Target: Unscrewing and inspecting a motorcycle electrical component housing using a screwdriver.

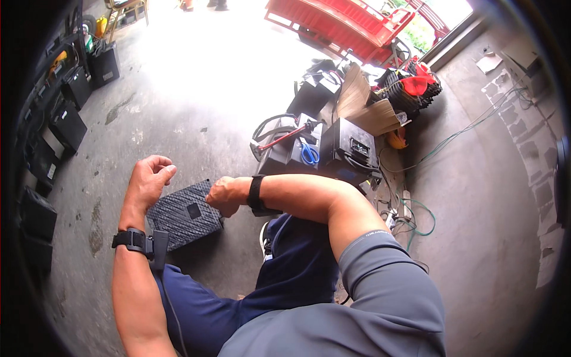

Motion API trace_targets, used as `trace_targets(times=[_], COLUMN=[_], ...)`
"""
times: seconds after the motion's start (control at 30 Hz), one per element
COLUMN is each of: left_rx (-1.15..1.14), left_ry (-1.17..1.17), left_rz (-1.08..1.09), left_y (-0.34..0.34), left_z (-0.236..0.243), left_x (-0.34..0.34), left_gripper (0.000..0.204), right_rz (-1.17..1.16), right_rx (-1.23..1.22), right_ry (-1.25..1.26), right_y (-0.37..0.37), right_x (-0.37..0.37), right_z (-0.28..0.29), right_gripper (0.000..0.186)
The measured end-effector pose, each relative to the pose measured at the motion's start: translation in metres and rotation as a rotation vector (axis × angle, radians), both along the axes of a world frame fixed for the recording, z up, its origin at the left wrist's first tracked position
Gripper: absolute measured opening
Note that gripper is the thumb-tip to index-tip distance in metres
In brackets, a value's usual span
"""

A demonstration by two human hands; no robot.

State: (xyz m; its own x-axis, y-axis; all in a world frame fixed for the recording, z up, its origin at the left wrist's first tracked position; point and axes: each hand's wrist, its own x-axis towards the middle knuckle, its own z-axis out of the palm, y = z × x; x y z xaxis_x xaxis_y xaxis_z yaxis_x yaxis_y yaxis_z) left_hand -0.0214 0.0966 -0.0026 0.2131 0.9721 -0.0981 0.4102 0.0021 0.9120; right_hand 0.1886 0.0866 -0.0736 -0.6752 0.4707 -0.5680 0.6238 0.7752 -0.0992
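Note:
A black box with a ridged, slanted-line top and a small square patch (185, 215) rests in front of my knees. Over its far left corner hovers my left hand (151, 180), fingers curled in and thumb laid toward them; whatever they hold, if anything, is hidden. My right hand (224, 196) is closed at the box's right edge, its knuckles toward me. The hand itself hides what lies between those fingers. Each wrist wears a black strap with a small device, and a cable runs down from the left one.
Black battery-like cases (351, 149) stand right of the box, with blue-handled scissors (309, 153) and red and black cables on them. Cardboard (372, 113) and a red cargo vehicle (339, 27) are beyond. Green wires (425, 223) trail on the right; more black cases (67, 128) line the left.

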Motion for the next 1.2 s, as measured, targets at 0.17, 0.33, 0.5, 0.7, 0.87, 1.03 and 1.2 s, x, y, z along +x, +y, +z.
trace_targets(times=[0.17,0.33,0.5,0.7,0.87,1.03,1.2], left_rx=[-0.011,0.0,-0.005,0.0,-0.021,-0.017,-0.015], left_ry=[-0.049,-0.037,-0.018,0.012,-0.002,0.016,0.02], left_rz=[-0.026,-0.023,-0.005,0.0,-0.001,0.005,-0.004], left_y=[0.003,0.006,0.006,0.006,0.007,0.006,0.006], left_z=[-0.004,-0.007,-0.008,-0.009,-0.008,-0.007,-0.006], left_x=[-0.002,-0.001,-0.001,0.0,0.0,0.001,0.0], left_gripper=[0.02,0.016,0.016,0.024,0.017,0.019,0.024], right_rz=[0.032,0.01,-0.027,0.075,0.02,-0.003,0.098], right_rx=[-0.019,0.003,0.025,-0.072,-0.049,-0.071,0.0], right_ry=[-0.029,-0.037,-0.037,0.019,-0.028,0.001,0.086], right_y=[-0.002,0.0,0.005,0.006,0.006,0.007,0.002], right_x=[-0.004,-0.001,-0.002,-0.001,-0.005,-0.001,-0.004], right_z=[0.007,0.009,0.009,0.002,-0.008,-0.007,-0.004], right_gripper=[0.025,0.03,0.032,0.028,0.023,0.022,0.023])
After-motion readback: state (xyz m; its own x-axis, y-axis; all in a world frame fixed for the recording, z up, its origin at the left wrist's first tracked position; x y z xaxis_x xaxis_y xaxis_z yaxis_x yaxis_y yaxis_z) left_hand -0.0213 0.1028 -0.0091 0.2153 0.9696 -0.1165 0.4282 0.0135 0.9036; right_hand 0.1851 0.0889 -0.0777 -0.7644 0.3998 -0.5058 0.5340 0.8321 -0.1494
